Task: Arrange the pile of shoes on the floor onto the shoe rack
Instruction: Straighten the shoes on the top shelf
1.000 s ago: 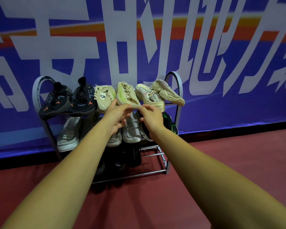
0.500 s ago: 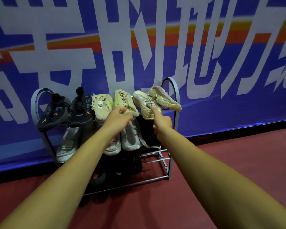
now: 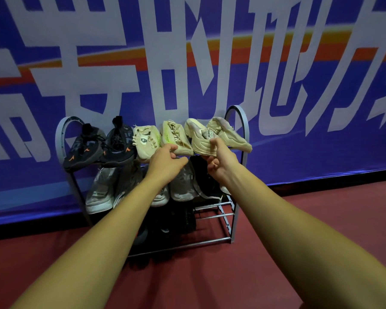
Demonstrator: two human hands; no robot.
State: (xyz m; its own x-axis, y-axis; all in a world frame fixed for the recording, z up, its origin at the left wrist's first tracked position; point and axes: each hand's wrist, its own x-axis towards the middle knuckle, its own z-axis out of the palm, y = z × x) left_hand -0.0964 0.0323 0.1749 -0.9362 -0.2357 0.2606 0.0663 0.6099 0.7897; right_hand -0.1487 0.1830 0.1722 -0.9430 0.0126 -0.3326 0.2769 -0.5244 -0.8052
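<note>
Low on the shoe rack [image 3: 210, 242], dark shoes [image 3: 183, 219] are hard to see; arms [image 3: 129, 204] hide some grey shoes [image 3: 98, 190]. Up top: two black shoes [image 3: 85, 150], four cream shoes [image 3: 146, 141]. Left hand [image 3: 165, 161] pinches one cream toe, right hand [image 3: 222, 162] grips another.

I am seeing the left hand [image 3: 165, 162] gripping the laced cream shoe [image 3: 176, 137] and covering its toe; the fingertips are curling out of sight beneath the sole. The right hand [image 3: 221, 161] is pinching the labelled cream shoe [image 3: 201, 142] and masking its front edge. The tongue lettering is too small for me to read in full. The left forearm is hiding part of the pale sneakers [image 3: 183, 188] on the middle shelf of the shoe rack [image 3: 237, 112]. The dark shoes [image 3: 178, 219] on the bottom shelf are merging into shadow, so I am not counting them. Both forearms are running off the lower edge. The frame edges are cropping the banner [image 3: 321, 152] characters at the top and sides.
</note>
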